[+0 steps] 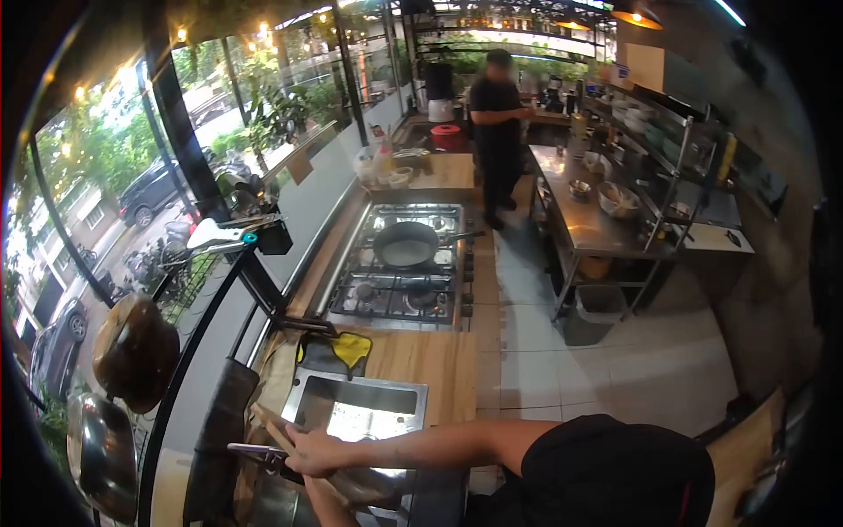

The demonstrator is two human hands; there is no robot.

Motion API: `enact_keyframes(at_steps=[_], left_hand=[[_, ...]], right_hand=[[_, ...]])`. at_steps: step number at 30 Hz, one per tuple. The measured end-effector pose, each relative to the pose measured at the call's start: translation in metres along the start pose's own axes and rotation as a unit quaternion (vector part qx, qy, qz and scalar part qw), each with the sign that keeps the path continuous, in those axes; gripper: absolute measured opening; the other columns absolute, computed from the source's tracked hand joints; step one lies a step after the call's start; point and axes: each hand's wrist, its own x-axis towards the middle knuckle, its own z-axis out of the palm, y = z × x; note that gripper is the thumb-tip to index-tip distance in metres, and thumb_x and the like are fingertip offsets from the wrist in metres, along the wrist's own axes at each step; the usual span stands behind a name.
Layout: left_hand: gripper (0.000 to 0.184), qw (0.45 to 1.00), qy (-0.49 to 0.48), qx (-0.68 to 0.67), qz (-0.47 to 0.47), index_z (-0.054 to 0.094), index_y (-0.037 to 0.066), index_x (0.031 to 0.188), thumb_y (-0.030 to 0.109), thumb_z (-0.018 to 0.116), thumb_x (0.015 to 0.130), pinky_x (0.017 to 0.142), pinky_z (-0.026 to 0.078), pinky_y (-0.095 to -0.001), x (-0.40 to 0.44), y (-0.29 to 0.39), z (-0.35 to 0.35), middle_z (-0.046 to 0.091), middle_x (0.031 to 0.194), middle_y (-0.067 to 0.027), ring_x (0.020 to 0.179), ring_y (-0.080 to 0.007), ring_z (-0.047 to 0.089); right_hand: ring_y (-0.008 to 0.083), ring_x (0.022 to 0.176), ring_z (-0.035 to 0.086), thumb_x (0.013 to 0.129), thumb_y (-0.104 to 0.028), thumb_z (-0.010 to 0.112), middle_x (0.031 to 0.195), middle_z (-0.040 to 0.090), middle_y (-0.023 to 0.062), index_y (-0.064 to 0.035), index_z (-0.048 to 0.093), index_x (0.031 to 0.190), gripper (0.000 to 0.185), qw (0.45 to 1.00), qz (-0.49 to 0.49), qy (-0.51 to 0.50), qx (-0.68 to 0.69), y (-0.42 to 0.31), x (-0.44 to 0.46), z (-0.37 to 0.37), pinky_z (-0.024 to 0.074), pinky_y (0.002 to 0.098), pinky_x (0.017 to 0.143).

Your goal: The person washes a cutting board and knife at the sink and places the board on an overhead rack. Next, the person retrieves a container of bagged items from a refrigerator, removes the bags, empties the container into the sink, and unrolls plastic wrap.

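My right hand (314,452) reaches across from the right, its fingers closed beside a light wooden strip (274,427) and a shiny metal piece (256,450); what it grips is too small to make out. My left forearm comes up from the bottom edge, and my left hand is hidden below the right one. Both are at the near left corner of a steel sink (421,408) set in a wooden counter (452,369). A grey and yellow cloth (353,350) lies behind the sink.
Beyond the sink, a dark pan (407,246) sits on a gas stove (356,307). A person in black (498,123) stands farther back, beside a steel table (562,195) with bowls. A bin (594,316) stands below it. Pans (136,351) hang at left near a black rail.
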Motion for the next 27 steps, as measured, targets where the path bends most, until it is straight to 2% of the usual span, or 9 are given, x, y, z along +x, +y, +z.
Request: enact_keyframes(at_steps=[4, 8, 11, 13, 14, 18, 20, 24, 27], left_hand=[[0.063, 0.998, 0.046, 0.029, -0.044, 0.041, 0.002, 0.147, 0.048, 0.041, 0.105, 0.105, 0.046, -0.0383, 0.002, -0.016, -0.046, 0.054, 0.137, -0.0125, 0.125, -0.0252, 0.055], [0.062, 0.995, 0.095, 0.0, 0.042, 0.041, 0.002, 0.147, 0.048, 0.042, 0.105, 0.104, 0.046, -0.0388, 0.008, 0.024, -0.065, 0.055, 0.137, -0.0128, 0.124, -0.0257, 0.055], [0.062, 0.992, 0.079, -0.017, 0.098, 0.041, 0.002, 0.147, 0.047, 0.043, 0.105, 0.104, 0.047, -0.0391, 0.009, 0.056, -0.032, 0.055, 0.136, -0.013, 0.124, -0.0261, 0.056], [0.061, 0.99, 0.043, -0.016, 0.132, 0.041, 0.003, 0.147, 0.047, 0.043, 0.105, 0.103, 0.047, -0.0393, 0.005, 0.073, 0.004, 0.055, 0.135, -0.0131, 0.123, -0.0263, 0.056], [0.061, 0.989, 0.021, -0.011, 0.147, 0.041, 0.003, 0.147, 0.047, 0.043, 0.105, 0.103, 0.047, -0.0394, 0.002, 0.079, 0.027, 0.055, 0.135, -0.0132, 0.123, -0.0264, 0.056], [0.061, 0.982, -0.053, 0.041, 0.177, 0.041, 0.003, 0.146, 0.047, 0.044, 0.104, 0.103, 0.048, -0.0398, -0.022, 0.08, 0.101, 0.056, 0.134, -0.0134, 0.122, -0.0269, 0.056], [0.06, 0.976, -0.072, 0.077, 0.189, 0.041, 0.003, 0.146, 0.046, 0.045, 0.104, 0.102, 0.048, -0.04, -0.035, 0.078, 0.115, 0.056, 0.134, -0.0136, 0.122, -0.0272, 0.057], [0.06, 0.965, -0.089, 0.141, 0.204, 0.041, 0.003, 0.146, 0.046, 0.045, 0.104, 0.102, 0.049, -0.0405, -0.066, 0.067, 0.117, 0.056, 0.133, -0.0138, 0.122, -0.0277, 0.057], [0.059, 0.951, -0.107, 0.181, 0.228, 0.041, 0.003, 0.146, 0.046, 0.046, 0.104, 0.101, 0.05, -0.0408, -0.092, 0.052, 0.127, 0.057, 0.132, -0.014, 0.121, -0.028, 0.057]], right_hand=[[0.0494, 0.097, 0.066, 0.087, -0.043, 0.052, 0.105, 0.065, 0.0375, 0.0118, 0.016, 0.151, 0.091, 0.998, 0.032, -0.03, -0.037, -0.007, -0.002, -0.002, 0.053, 0.0501, 0.088], [0.0484, 0.098, 0.066, 0.089, -0.047, 0.049, 0.107, 0.065, 0.0362, 0.0129, 0.02, 0.151, 0.091, 0.999, 0.035, -0.024, 0.002, -0.004, 0.006, 0.005, 0.0529, 0.0489, 0.087], [0.0473, 0.098, 0.067, 0.09, -0.052, 0.05, 0.109, 0.067, 0.033, 0.0077, 0.025, 0.151, 0.09, 0.999, 0.015, 0.013, 0.026, 0.009, 0.019, 0.006, 0.0531, 0.0479, 0.086], [0.0457, 0.099, 0.067, 0.09, -0.056, 0.051, 0.111, 0.068, 0.0289, -0.0043, 0.032, 0.152, 0.082, 0.998, 0.045, 0.029, 0.037, 0.011, 0.021, -0.008, 0.0528, 0.0471, 0.085], [0.0457, 0.099, 0.067, 0.09, -0.056, 0.051, 0.111, 0.068, 0.0289, -0.0043, 0.032, 0.152, 0.082, 0.998, 0.048, 0.034, 0.039, 0.011, 0.019, -0.022, 0.0528, 0.0471, 0.085], [0.0444, 0.106, 0.065, 0.089, -0.044, 0.056, 0.115, 0.066, 0.0305, -0.0043, 0.043, 0.143, 0.069, 0.994, 0.048, 0.033, 0.09, 0.038, 0.026, -0.029, 0.0499, 0.0505, 0.091], [0.0467, 0.101, 0.066, 0.089, -0.041, 0.058, 0.111, 0.067, 0.0284, -0.0134, 0.039, 0.148, 0.068, 0.992, 0.023, 0.103, 0.075, 0.047, 0.042, -0.017, 0.0517, 0.049, 0.086], [0.0504, 0.109, 0.061, 0.086, -0.031, 0.057, 0.117, 0.062, 0.0354, 0.0045, 0.037, 0.142, 0.068, 0.984, -0.001, 0.139, 0.112, 0.043, 0.032, -0.002, 0.0489, 0.0506, 0.095], [0.0491, 0.106, 0.063, 0.084, -0.031, 0.057, 0.115, 0.063, 0.0351, 0.0048, 0.039, 0.139, 0.068, 0.985, 0.006, 0.144, 0.094, 0.048, 0.036, -0.001, 0.0495, 0.0523, 0.094]])
